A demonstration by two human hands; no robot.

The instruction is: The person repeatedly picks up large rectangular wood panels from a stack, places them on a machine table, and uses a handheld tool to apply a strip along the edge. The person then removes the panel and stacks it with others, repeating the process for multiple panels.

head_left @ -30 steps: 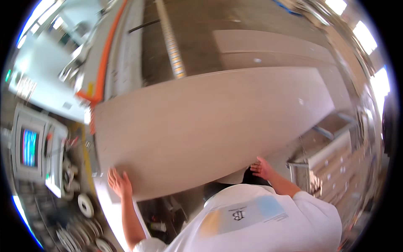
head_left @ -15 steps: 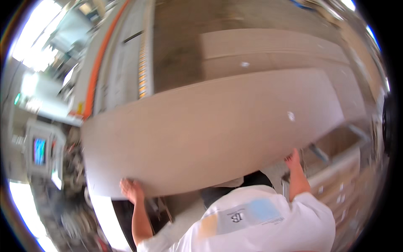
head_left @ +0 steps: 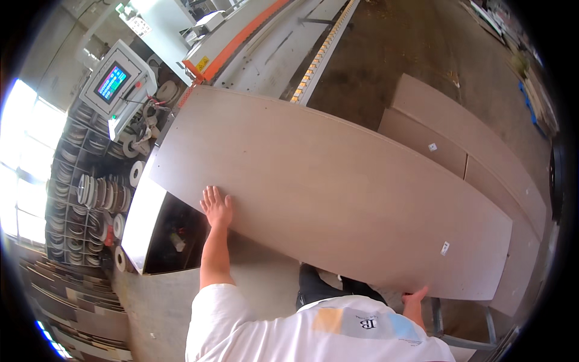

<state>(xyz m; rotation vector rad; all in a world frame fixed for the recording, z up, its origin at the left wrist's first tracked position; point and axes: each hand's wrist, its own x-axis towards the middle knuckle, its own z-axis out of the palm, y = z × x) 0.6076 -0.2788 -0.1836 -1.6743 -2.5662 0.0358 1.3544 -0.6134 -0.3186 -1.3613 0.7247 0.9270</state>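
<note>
A long beige-brown board (head_left: 313,181) lies across in front of me, its left end at the near end of a machine with an orange strip. My left hand (head_left: 216,208) rests flat on its top near the front edge, fingers spread. Low at the right, my right hand (head_left: 415,297) grips the board's front edge, thumb above; the other fingers are mostly hidden beneath. A small white label (head_left: 444,248) sticks to the board's right part.
The machine's grey bed (head_left: 259,60) runs away at the upper left, beside a control panel with a lit screen (head_left: 112,83). Racks hold several edging rolls (head_left: 99,192) at the left. More beige boards (head_left: 422,130) lie beyond mine. A metal-framed stand (head_left: 464,344) is at the lower right.
The view has swung left, bringing the control panel and rolls further in. The board now slants down to the right. My left hand lies flatter on it; my right still holds its edge.
</note>
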